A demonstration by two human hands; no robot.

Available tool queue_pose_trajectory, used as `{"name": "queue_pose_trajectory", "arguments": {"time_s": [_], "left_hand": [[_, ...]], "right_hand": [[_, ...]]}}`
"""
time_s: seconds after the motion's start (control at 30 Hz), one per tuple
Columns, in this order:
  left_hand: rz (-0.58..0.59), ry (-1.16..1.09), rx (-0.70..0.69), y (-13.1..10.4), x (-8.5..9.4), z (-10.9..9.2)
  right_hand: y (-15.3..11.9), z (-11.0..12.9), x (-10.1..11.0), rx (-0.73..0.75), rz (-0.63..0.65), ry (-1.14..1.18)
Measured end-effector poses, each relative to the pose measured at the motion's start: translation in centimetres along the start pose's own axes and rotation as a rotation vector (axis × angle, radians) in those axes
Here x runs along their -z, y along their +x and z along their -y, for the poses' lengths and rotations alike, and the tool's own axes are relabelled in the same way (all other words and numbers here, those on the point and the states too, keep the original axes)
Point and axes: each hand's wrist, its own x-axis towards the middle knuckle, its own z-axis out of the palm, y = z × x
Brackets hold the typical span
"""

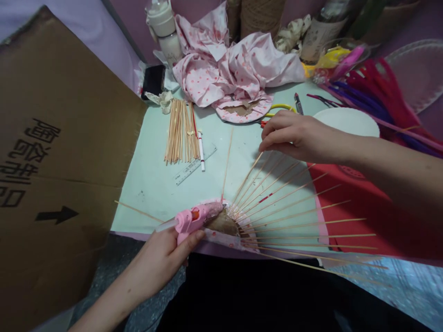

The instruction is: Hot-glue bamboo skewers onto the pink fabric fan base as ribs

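My left hand (pixel 169 249) is wrapped round a pink hot glue gun (pixel 192 220), its nozzle close to the rim of a round cardboard piece (pixel 223 223) edged in dotted pink cloth. Thin wooden sticks (pixel 290 208) fan out from that rim, mostly to the right; one points away to the back and another juts out at the left. My right hand (pixel 289 133) pinches the outer end of one stick (pixel 247 174), whose inner end meets the rim near the nozzle. The part of the cardboard piece under the glue gun is hidden.
A bundle of wooden sticks (pixel 180 133), a clear ruler (pixel 194 167) and a white pen (pixel 201 152) lie behind. Dotted cloth (pixel 238 64), a bottle (pixel 166 34) and a phone (pixel 153 82) stand at the back. A cardboard box (pixel 65 152) walls the left; red sheet (pixel 346 207) lies right.
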Motion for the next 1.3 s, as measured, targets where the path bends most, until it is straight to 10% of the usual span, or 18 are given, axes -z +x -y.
{"name": "queue_pose_trajectory", "arguments": {"time_s": [0.6, 1.3], "left_hand": [[0.035, 0.03, 0.018, -0.5, 0.5, -1.5], [0.123, -0.07, 0.226, -1.9, -0.6, 1.4]], "right_hand": [[1.6, 0.9, -2.7, 0.129, 0.146, 0.009], [2.1, 1.7, -4.5, 0.145, 0.205, -0.049]]}}
